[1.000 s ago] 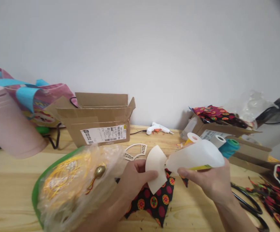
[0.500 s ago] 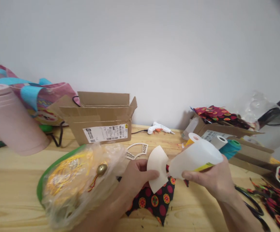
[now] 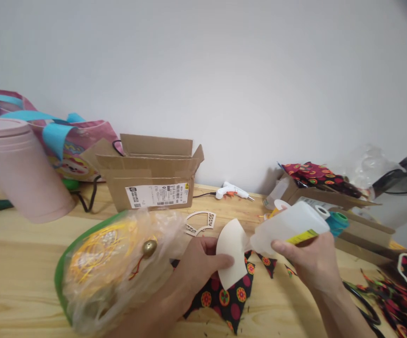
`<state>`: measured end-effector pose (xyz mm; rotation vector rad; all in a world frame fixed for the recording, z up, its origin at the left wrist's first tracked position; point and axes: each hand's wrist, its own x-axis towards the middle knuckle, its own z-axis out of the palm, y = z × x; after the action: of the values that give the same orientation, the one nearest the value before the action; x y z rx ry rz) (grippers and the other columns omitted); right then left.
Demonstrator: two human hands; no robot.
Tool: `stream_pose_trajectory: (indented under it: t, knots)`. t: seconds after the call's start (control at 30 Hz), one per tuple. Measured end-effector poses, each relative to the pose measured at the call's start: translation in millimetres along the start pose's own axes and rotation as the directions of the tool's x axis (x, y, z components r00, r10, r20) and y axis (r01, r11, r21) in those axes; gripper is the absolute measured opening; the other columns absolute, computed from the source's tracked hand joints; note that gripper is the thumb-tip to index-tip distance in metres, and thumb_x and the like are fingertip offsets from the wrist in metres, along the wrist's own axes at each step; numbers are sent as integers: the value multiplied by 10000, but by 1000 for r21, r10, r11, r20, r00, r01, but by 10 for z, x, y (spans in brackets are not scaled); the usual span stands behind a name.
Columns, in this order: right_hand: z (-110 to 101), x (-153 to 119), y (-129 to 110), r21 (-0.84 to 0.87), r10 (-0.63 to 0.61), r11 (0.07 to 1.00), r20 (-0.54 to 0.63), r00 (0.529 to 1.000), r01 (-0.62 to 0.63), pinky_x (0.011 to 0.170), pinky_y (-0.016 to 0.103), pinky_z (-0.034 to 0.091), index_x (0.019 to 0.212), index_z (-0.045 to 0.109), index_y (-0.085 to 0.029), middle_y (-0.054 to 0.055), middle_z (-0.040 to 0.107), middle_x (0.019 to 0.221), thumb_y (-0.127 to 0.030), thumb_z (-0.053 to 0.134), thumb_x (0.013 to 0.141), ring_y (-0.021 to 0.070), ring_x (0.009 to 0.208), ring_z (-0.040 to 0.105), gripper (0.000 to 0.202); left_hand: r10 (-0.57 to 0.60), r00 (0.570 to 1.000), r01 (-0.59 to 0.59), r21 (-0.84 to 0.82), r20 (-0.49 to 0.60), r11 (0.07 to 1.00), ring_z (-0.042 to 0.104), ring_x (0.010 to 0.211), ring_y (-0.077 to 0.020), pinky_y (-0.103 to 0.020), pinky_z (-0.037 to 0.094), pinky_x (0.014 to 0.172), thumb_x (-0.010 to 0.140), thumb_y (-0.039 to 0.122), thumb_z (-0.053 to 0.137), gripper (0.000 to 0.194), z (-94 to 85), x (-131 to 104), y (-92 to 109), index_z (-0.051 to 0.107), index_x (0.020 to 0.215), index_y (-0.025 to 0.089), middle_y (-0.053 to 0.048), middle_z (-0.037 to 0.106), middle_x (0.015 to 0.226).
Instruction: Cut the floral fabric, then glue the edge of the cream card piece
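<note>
My left hand (image 3: pixel 203 263) is closed on a cream fan-shaped piece (image 3: pixel 232 241), with the thumb on its face. In my right hand (image 3: pixel 314 260) is a translucent white squeeze bottle (image 3: pixel 291 225) with a yellow label. The bottle is tipped to the left, its narrow end at the right edge of the fan-shaped piece; I cannot tell whether they touch. Under both lies black fabric (image 3: pixel 221 303) printed with red and orange flowers. Small cut scraps (image 3: pixel 268 264) of the same fabric are just right of it.
A cut-out fan frame (image 3: pixel 210 220) lies beyond my left hand. Behind it is a white glue gun (image 3: pixel 233 191). At left are a cardboard box (image 3: pixel 147 188), a pink tumbler (image 3: pixel 24 173) and a plastic bag (image 3: pixel 101 263) with yellow tassels. Thread spools (image 3: pixel 337 221) and dark scissor handles (image 3: pixel 365 305) are at right.
The bottle has shifted slightly right and turned so that more of its yellow label shows. The fan-shaped piece has moved a little down, still in my left hand. The camera view has shifted slightly.
</note>
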<state>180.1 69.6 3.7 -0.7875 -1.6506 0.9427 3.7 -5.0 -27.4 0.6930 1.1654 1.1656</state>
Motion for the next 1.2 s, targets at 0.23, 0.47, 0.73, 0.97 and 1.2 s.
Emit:
stream_pose_trajectory:
  t: [0.23,0.47,0.73,0.97,1.2]
  knots:
    - [0,27,-15,28,44,999,-122,992,-41,566,311,553,704,661,-152,70,703,680,-260,785,548,217,605,642,226,-29,1000,29,-2,10,1000,628,600,-203,-324,476,609,526,202,697,173,-15,50,-37,711,687,141,-61,725,678]
    - [-23,48,46,86,81,994,-163,983,-68,545,328,542,677,664,-142,70,688,658,-273,799,525,221,592,627,241,-38,999,38,-12,-12,999,629,612,-177,-252,428,535,522,210,716,189,-24,49,-8,708,697,140,-74,734,711]
    - [11,30,37,104,68,993,-136,988,-54,568,337,553,709,672,-145,74,703,700,-259,787,558,229,621,646,222,-27,1000,27,-25,6,999,614,580,-151,-233,414,521,533,195,710,155,-19,38,9,706,679,145,-46,728,669]
    - [22,34,20,79,66,995,-127,990,-56,558,308,558,716,662,-151,64,710,685,-253,788,561,219,609,653,225,-39,999,39,-23,9,999,645,678,-215,-295,464,608,533,206,709,205,-20,46,-18,706,723,130,-65,730,712]
    - [33,-8,-97,98,40,993,225,974,-63,544,239,540,724,660,-168,38,703,691,-238,786,553,186,614,642,224,-20,1000,20,-4,-17,1000,531,471,-85,-190,346,434,557,154,677,161,-20,15,64,712,714,144,-6,709,605]
